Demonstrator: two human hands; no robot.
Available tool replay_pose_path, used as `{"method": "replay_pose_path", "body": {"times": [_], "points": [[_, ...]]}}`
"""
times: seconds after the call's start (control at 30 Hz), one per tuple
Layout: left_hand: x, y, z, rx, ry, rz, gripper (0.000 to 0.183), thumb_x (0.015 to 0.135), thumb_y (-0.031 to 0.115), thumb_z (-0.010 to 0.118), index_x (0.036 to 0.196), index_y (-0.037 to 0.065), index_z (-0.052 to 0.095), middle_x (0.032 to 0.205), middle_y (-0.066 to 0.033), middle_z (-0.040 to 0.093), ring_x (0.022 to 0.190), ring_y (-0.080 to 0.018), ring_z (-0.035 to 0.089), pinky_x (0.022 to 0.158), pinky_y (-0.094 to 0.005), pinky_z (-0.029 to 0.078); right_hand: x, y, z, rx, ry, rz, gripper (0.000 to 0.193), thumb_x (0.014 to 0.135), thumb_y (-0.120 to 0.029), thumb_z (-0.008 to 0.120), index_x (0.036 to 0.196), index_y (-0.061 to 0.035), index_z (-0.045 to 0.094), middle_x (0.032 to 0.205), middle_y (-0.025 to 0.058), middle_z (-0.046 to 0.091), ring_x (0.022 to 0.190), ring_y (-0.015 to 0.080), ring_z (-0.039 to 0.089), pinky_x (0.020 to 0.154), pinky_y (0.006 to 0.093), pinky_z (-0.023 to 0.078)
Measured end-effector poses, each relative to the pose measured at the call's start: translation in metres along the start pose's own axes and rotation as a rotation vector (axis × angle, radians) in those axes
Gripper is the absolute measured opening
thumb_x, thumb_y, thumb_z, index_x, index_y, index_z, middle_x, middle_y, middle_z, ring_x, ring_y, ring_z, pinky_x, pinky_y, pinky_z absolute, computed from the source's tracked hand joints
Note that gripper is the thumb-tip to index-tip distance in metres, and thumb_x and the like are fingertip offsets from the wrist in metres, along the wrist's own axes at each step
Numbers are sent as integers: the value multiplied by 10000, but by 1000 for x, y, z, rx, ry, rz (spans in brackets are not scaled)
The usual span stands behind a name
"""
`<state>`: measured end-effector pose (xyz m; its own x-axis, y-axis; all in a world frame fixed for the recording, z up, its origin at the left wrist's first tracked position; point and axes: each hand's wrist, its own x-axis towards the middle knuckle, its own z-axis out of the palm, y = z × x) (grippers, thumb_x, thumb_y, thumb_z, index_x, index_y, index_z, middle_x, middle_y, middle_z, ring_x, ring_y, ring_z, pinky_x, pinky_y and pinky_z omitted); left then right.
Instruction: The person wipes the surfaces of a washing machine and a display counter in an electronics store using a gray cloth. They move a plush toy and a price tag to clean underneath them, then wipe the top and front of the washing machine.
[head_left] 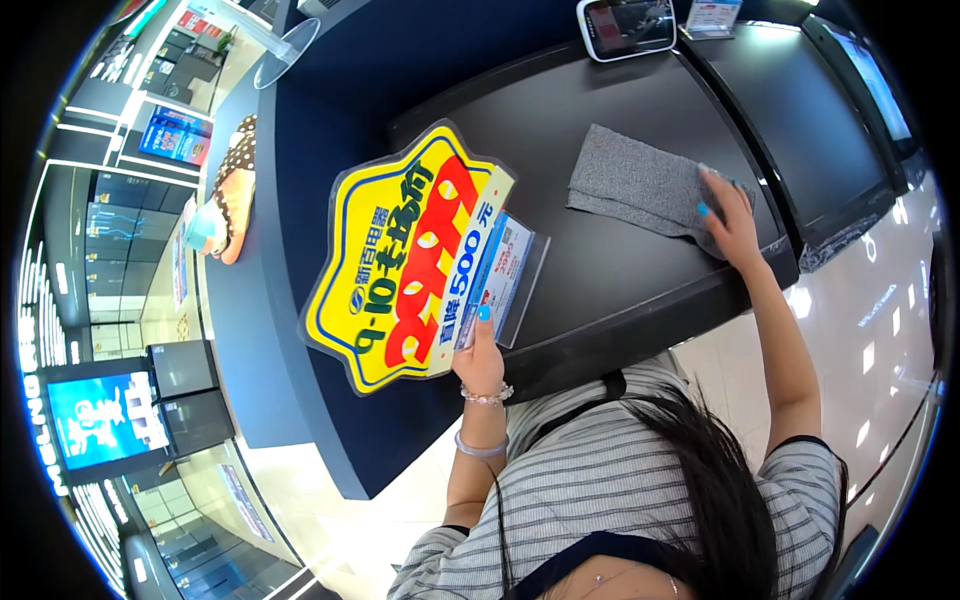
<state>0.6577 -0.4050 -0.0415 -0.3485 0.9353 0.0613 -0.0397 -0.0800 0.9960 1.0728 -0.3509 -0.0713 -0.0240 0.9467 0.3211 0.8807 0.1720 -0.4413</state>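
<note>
the left hand (482,364) has its grip closed on the lower right edge of a yellow star-shaped sign (385,250); a clear-cased label (520,280) shows partly from behind it; the right hand (735,222) lies with its grip loose, fingers extended, on the right end of a folded grey cloth (635,180); the cloth lies on the black counter (600,275), with a white-rimmed dark panel (630,28) at the far edge.

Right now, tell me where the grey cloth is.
In the head view, the grey cloth lies right of centre on the black surface, its right end under the right hand.
</note>
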Motion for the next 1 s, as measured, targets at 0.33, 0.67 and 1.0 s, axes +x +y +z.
{"method": "replay_pose_path", "body": {"times": [0.33,0.67,1.0], "points": [[7,-45,15,153,-7,19,317,972,99,570,1234,-77,562,1221,-114,617,1091,-172,586,945,-331,475,7,-64,44,-167,87,123,438,853,-269,650,1252,-104,574,1382,70,519,1317,253,435,1117,423,276],[-1,-25,23,79,-146,-55,366,939,248,653,1210,12,580,1197,-84,627,1080,-192,587,898,-316,481,8,-123,11,1318,405,200,116,756,-100,591,861,-56,568,1226,165,604,1246,323,518,1119,411,272],[6,-21,31,138,-227,-6,364,932,276,657,1145,-15,603,942,-63,652,857,-128,593,762,-279,483,39,-167,60,444,65,-104,512,741,-143,745,1165,-6,493,1253,191,514,1046,344,564,914,378,454]]}}
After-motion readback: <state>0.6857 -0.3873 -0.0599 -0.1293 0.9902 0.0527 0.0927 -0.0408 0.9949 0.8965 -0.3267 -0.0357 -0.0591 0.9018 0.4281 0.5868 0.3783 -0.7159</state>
